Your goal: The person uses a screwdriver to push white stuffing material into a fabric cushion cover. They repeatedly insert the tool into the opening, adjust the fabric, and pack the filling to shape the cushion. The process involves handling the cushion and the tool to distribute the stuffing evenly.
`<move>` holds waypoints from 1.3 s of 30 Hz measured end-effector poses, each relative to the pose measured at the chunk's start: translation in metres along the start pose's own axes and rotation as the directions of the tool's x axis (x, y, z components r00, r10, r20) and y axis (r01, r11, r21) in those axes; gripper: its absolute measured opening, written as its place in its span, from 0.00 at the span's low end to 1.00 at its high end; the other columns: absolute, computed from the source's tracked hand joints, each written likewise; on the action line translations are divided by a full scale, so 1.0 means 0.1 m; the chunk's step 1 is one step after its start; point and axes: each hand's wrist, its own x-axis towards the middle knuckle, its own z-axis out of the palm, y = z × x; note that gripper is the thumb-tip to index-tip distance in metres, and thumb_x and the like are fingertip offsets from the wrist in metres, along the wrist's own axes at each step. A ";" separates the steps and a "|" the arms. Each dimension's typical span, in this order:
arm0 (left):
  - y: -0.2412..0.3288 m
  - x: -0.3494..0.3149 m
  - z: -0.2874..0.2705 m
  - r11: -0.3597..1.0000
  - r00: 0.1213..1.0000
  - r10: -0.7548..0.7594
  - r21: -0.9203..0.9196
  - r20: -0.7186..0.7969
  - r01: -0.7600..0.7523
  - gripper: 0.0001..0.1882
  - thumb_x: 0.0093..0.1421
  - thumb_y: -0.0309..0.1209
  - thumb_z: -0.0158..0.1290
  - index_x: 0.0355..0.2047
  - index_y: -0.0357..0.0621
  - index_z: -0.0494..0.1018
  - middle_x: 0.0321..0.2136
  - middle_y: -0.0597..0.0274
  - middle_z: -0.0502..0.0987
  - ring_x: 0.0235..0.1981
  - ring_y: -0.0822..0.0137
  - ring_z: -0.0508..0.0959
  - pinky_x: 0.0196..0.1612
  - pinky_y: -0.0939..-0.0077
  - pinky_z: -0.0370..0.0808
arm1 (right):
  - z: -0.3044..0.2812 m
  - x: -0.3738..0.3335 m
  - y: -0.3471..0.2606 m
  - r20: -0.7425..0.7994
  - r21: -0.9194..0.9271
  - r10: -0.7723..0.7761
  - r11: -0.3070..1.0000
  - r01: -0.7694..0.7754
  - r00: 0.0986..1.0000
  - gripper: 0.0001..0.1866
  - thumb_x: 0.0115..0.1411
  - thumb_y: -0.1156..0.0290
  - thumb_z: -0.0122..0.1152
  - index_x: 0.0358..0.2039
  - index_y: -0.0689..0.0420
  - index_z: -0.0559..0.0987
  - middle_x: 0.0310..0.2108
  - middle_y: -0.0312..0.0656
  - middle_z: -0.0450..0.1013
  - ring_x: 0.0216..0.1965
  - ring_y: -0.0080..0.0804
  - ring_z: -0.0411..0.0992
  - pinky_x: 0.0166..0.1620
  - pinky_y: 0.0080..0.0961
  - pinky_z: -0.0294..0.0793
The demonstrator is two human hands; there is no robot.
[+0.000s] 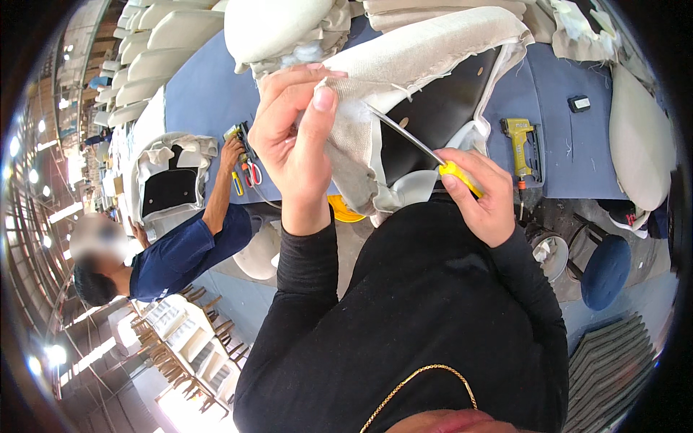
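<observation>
- In the head view, our left hand is at 11 o'clock; its thumb and fingers pinch an edge of the beige cover.
- This beige cover is toward 1 o'clock, around a black panel.
- Our right hand, at 3 o'clock, is closed on the yellow-handled screwdriver, whose shaft points to 11 o'clock, toward the cover.
- At 2 o'clock, a yellow staple gun lies on the blue surface.
- Near 9 o'clock we see a co-worker.
</observation>
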 end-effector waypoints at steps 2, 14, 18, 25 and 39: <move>0.00 0.01 0.00 0.999 0.998 0.051 -0.005 0.025 -0.051 0.07 0.65 0.26 0.61 0.33 0.33 0.83 0.40 0.54 0.86 0.45 0.62 0.81 0.56 0.67 0.74 | 0.05 0.02 0.02 -0.023 0.051 -0.036 0.998 0.037 0.999 0.15 0.67 0.71 0.67 0.52 0.60 0.84 0.40 0.48 0.83 0.39 0.41 0.82 0.45 0.30 0.78; 0.05 -0.03 0.03 0.976 0.967 -0.215 -0.042 -0.138 0.212 0.09 0.69 0.27 0.61 0.39 0.30 0.85 0.42 0.53 0.87 0.40 0.72 0.80 0.46 0.78 0.74 | -0.08 -0.16 -0.03 -0.053 -0.069 -0.092 0.994 0.088 0.994 0.12 0.69 0.71 0.64 0.49 0.62 0.85 0.33 0.47 0.81 0.31 0.40 0.80 0.37 0.29 0.77; 0.03 -0.02 0.04 0.972 0.960 -0.234 -0.064 -0.155 0.226 0.09 0.68 0.26 0.61 0.39 0.30 0.85 0.42 0.53 0.87 0.41 0.72 0.80 0.48 0.77 0.74 | -0.07 -0.10 -0.10 -0.071 -0.078 -0.122 0.990 0.117 0.990 0.12 0.67 0.72 0.66 0.49 0.62 0.85 0.34 0.47 0.82 0.30 0.39 0.81 0.36 0.28 0.77; 0.03 -0.05 0.04 0.972 0.962 -0.234 -0.044 -0.142 0.230 0.08 0.68 0.25 0.59 0.39 0.30 0.85 0.43 0.51 0.86 0.44 0.68 0.82 0.52 0.74 0.73 | -0.04 -0.07 -0.04 -0.069 -0.098 -0.089 0.992 0.082 0.994 0.12 0.66 0.75 0.67 0.49 0.60 0.86 0.34 0.47 0.83 0.30 0.40 0.81 0.36 0.29 0.78; 0.06 -0.07 -0.08 0.996 0.988 0.013 -0.092 0.153 0.001 0.19 0.55 0.34 0.64 0.44 0.34 0.85 0.48 0.46 0.85 0.55 0.52 0.82 0.63 0.58 0.73 | -0.20 0.02 -0.21 -0.053 -0.092 -0.079 0.993 0.074 0.995 0.12 0.63 0.76 0.68 0.47 0.61 0.87 0.31 0.48 0.82 0.30 0.40 0.81 0.36 0.29 0.78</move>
